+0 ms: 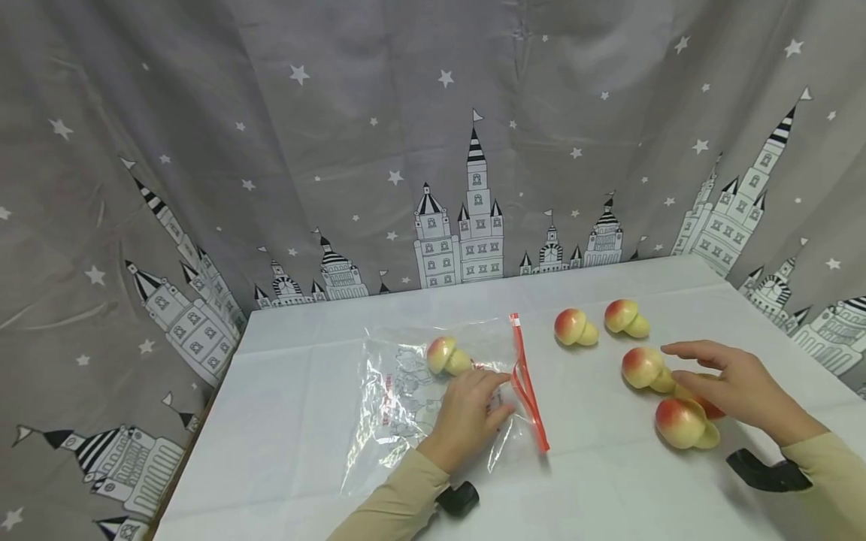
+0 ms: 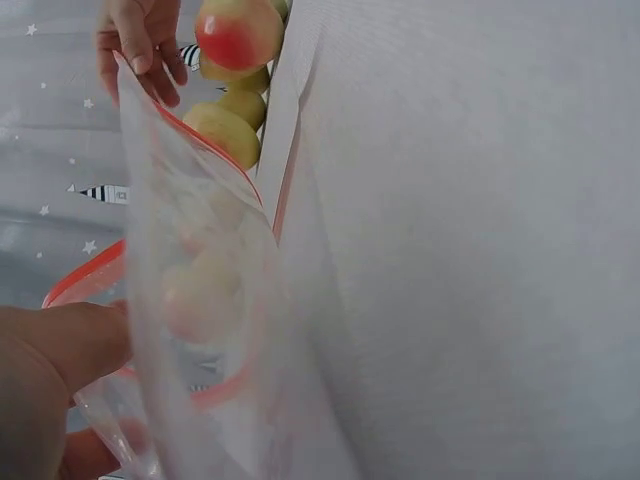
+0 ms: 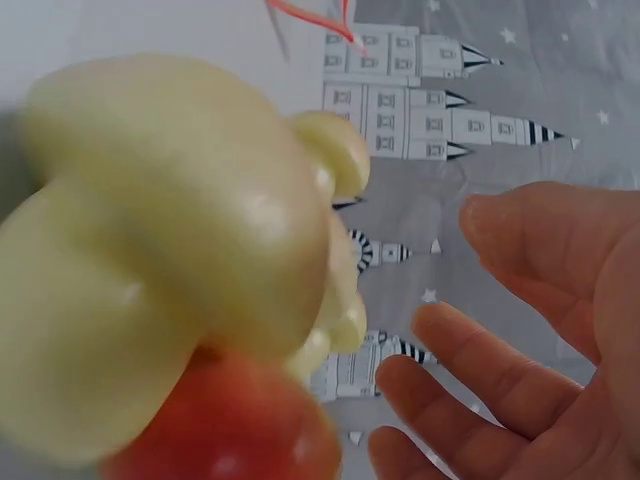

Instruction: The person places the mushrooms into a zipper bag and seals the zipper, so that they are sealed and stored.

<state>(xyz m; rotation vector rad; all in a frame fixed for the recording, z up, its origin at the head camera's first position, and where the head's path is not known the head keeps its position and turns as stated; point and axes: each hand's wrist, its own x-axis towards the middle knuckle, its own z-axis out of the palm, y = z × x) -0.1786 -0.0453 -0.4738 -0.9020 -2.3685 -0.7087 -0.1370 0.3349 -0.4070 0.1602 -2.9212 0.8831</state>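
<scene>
Mushroom-shaped toys [image 1: 680, 423] lie to the right of a clear bag [image 1: 406, 409] on the white table [image 1: 271, 421], at least five of them, one partly hidden by the right hand [image 1: 740, 383]; another toy [image 1: 449, 357] sits within the bag's outline, though I cannot tell whether film covers it; the left hand [image 1: 467, 413] is at the bag's red zip strip [image 1: 536, 419], thumb and forefinger apart, and whether any fingers pinch the film I cannot tell; the right hand's fingers are spread and released, grasping nothing; what worries me is the limp film, which could sag and close the mouth if the left hand slipped; the rounded toys near the right hand, bunched together, might roll if the fingers knocked one; the left wrist view shows the mouth gaping wide, where the head view gives little more than a narrow slit in the red strip; the right wrist view shows a clear space between the thumb and the toys, whereas from above hand and toys overlap.
</scene>
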